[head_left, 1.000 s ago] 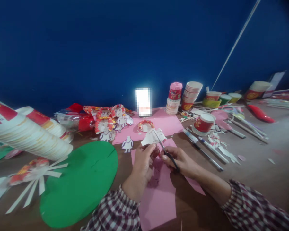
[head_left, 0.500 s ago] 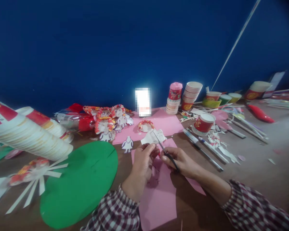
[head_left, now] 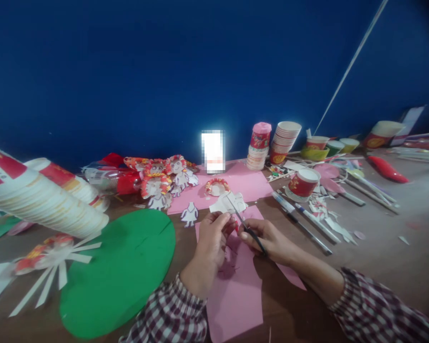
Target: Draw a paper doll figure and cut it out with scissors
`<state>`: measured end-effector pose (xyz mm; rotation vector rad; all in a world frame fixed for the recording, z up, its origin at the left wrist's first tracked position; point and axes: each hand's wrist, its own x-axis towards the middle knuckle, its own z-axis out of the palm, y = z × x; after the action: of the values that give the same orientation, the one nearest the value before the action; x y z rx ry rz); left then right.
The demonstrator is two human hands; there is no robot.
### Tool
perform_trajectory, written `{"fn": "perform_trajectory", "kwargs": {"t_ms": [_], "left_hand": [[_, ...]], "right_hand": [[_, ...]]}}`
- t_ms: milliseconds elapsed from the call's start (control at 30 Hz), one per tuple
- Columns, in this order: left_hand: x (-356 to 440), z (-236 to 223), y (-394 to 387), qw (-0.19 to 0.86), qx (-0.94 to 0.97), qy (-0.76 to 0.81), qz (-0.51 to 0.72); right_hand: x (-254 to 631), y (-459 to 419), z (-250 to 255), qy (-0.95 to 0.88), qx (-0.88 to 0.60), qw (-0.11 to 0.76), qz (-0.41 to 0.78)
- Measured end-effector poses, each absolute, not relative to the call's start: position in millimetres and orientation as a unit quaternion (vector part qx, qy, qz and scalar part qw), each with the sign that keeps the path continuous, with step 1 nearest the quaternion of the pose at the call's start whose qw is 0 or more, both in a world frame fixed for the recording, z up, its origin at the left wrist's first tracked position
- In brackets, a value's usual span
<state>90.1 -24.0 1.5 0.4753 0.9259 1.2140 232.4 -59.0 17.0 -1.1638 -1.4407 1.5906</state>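
A: Entry one, the hands?

B: Left hand (head_left: 211,240), bare: thumb and fingers pinching the lower edge of one thin, irregular white paper piece (head_left: 218,206), held up before the front edge of the far pink sheet (head_left: 259,188). Right hand (head_left: 268,237), bare: fingers closed about the dark handles of one pair of slim metal scissors (head_left: 250,231). Blades cross the paper; whether parted, cannot tell.

A: Step in hand?

B: Trimming, by my judgement. The next move calls for a steady left pinch, paper kept flat to the blades, fingertips clear of the cutting line.

A: Materials about them?

B: Far pink sheet: smooth, oblong paper. On it, towards the front edge, one round white disc with a twisted red-and-yellow rim (head_left: 219,182). At that edge, near the left corner, one flat white figure cutout (head_left: 189,215), dark-outlined. Under the hands, a second pink sheet (head_left: 234,305), running to the near side of the brown table (head_left: 289,309).

A: And either side?

B: Left: one matte green oval sheet (head_left: 117,276); beyond its far left edge, a tilted stack of white paper cups (head_left: 53,205), ridged by nested rims. Right: one red-and-white paper cup (head_left: 302,184), upright, beside crumpled pale scraps (head_left: 318,208).
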Motion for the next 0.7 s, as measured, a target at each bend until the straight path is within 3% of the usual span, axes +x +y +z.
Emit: {"fn": "perform_trajectory", "kwargs": {"t_ms": [700], "left_hand": [[88.7,12.1,-22.8,0.688,0.186,0.43,0.553]], "right_hand": [[232.8,-59.4,14.9,-0.591,-0.457,0.321,0.582]]}}
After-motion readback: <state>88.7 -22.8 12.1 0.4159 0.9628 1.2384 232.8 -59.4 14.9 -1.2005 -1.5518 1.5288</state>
